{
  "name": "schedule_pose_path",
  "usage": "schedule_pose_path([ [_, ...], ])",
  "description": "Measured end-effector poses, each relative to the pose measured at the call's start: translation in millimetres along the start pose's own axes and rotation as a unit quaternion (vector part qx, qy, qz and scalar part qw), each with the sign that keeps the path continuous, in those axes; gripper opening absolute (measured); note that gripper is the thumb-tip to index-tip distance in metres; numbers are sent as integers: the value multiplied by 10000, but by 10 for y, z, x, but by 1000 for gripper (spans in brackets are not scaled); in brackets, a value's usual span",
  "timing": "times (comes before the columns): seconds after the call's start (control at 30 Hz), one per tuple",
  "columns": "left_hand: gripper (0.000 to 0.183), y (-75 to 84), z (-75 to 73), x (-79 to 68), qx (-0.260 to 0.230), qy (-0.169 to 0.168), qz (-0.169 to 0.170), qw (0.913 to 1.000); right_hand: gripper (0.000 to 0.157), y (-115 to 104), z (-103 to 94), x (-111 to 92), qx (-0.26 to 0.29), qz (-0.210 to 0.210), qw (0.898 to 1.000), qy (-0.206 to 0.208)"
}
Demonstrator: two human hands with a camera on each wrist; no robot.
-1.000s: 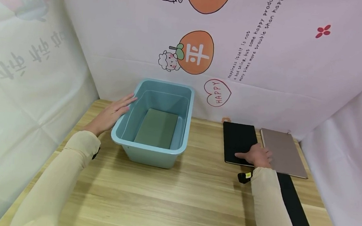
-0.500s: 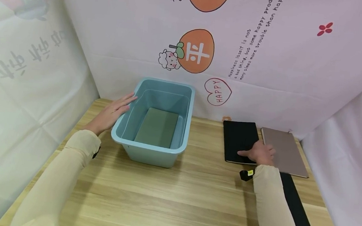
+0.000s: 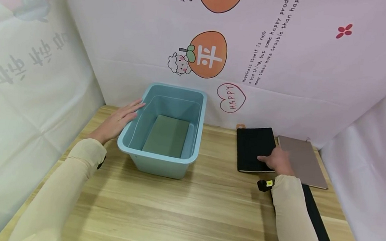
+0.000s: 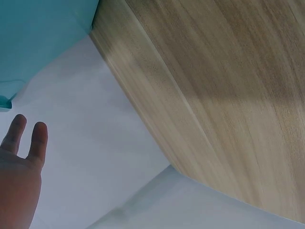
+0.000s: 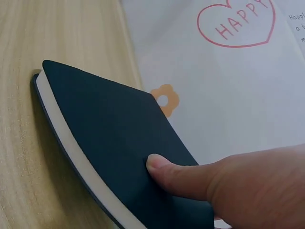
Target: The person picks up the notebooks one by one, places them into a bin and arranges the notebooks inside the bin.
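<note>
My left hand (image 3: 115, 123) rests with fairly straight fingers along the left rim of a blue plastic bin (image 3: 161, 167). A flat grey-green notebook (image 3: 168, 135) lies on the bin's floor. At the right, my right hand (image 3: 279, 160) pinches the right edge of a black notebook (image 3: 252, 150). In the right wrist view the thumb (image 5: 174, 176) presses on the cover, while the other fingers are mostly hidden. The notebook (image 5: 109, 129) is tilted there, with its white page edges showing and a shadow beneath.
A taupe notebook (image 3: 301, 160) lies to the right of the black one. Under the right forearm runs a long flat black thing (image 3: 318, 223), partly hidden by the sleeve. White printed cloth (image 3: 135, 35) walls the back and both sides of the wooden table (image 3: 170, 218).
My right hand has shifted slightly right and its thumb has come down on the black notebook. The notebook has tilted, its far right corner higher. My left hand stays on the bin.
</note>
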State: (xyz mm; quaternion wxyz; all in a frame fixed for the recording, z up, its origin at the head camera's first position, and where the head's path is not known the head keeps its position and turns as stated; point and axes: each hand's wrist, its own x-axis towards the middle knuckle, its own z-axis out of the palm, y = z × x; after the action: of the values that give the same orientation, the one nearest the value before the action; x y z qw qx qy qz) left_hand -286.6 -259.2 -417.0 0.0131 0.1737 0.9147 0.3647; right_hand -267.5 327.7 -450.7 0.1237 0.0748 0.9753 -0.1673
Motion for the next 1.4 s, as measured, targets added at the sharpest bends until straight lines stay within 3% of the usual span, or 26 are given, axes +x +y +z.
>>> schedule_pose_path([
  [0.23,48,-7,-15,11,96,-7,60,9999,83,1,-74,-17,923,113,9953,-271],
  [0.43,49,-10,-25,17,235,-27,141,9996,74,35,-132,-50,1556,15,9870,-400],
  [0.67,48,-16,-19,28,407,-26,194,9990,64,82,-176,-101,1813,-182,9830,-210],
  [1.0,48,-6,-13,16,409,-9,220,9989,65,131,-186,-168,2044,-91,9776,-492],
  [1.27,48,8,-24,6,304,-11,192,9994,68,96,-193,-169,2739,58,9593,-682],
  [1.4,48,-2,-30,1,287,-11,150,9995,68,72,-181,-182,2889,62,9548,-691],
])
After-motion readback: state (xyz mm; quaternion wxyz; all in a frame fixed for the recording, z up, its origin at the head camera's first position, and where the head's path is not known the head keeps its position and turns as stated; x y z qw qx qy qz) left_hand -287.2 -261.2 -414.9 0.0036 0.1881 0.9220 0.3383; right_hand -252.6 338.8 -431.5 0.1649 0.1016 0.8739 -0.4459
